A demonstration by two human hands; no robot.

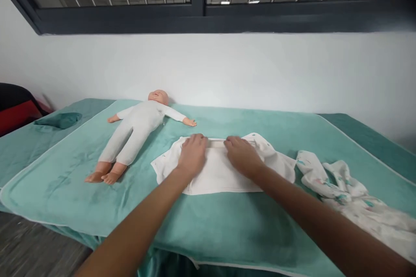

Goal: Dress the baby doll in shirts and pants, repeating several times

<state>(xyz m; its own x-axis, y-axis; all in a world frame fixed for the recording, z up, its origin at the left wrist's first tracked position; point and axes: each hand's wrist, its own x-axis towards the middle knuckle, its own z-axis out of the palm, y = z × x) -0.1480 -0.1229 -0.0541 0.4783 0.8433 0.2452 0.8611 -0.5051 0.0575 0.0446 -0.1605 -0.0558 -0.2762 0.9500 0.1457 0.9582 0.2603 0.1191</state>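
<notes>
A white baby shirt lies spread on the green padded mat, with a few small dark specks near its edges. My left hand is closed on the shirt's far edge, left of its middle. Curled over the same edge, a little to the right, is my right hand. The fingertips of both hands are partly hidden in the fabric. Beyond and to the left, a baby doll in a white body suit lies on its back, arms spread.
A crumpled white garment with coloured prints lies to the right. Behind the mat rises a white wall beneath a dark window frame. A red and black object stands at the left edge. Dark floor shows at lower left.
</notes>
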